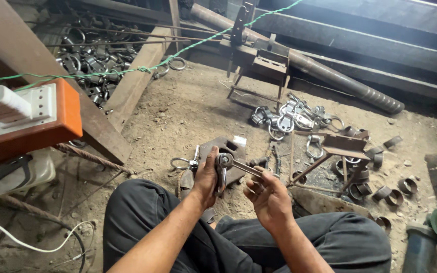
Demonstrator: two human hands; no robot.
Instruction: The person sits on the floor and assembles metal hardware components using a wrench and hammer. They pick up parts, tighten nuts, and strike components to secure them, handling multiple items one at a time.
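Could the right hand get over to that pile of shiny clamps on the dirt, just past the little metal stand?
Probably not freely: the right hand is gripping the flat metal bar of the clamp piece, and the small metal stand sits partly between it and the clamp pile.

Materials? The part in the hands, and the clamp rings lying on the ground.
Part held by left hand and right hand: likely plated steel, bright silvery sheen. Clamp rings: apparently bare steel, dull dark grey, no shine; rust cannot be judged.
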